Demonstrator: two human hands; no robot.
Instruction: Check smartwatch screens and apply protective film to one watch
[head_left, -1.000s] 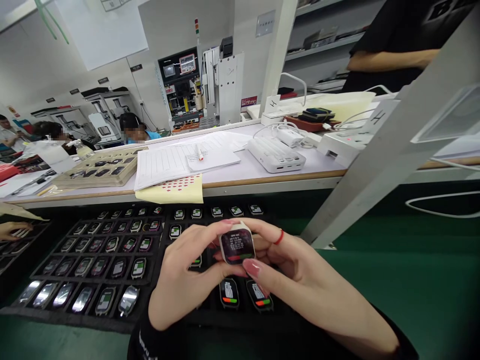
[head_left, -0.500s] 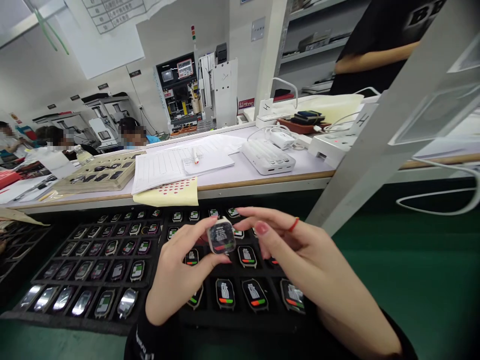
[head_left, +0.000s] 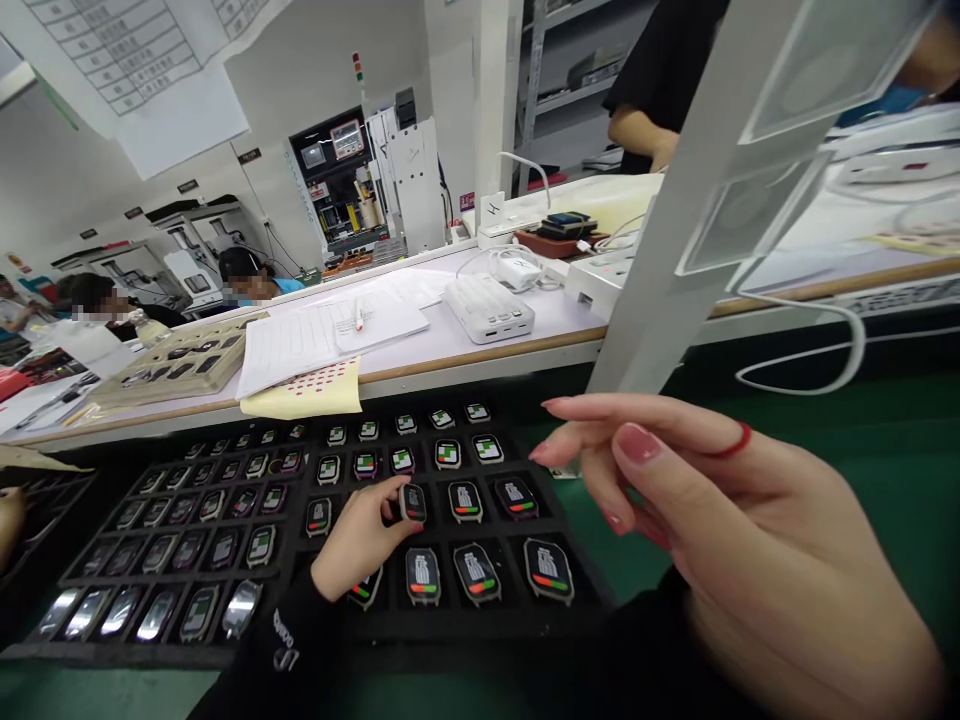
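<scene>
Between thumb and fingers my left hand grips a smartwatch with a lit dark screen, low over a black foam tray. Other smartwatches stand in the tray's slots around it, many showing white text above red and green bars, such as the watch just below and to the right. Raised to the right of the tray, close to the camera, my right hand holds nothing. Its fingers are apart, and a red band circles one finger.
A second foam tray of watches adjoins on the left. Behind, a bench shelf carries papers, a white power bank and a beige parts tray. A slanted grey post rises at right. Co-workers are beyond.
My left hand has lowered the smartwatch from in front of me to the tray. My right hand has drawn away to the right and nearer the camera. The view has shifted right.
</scene>
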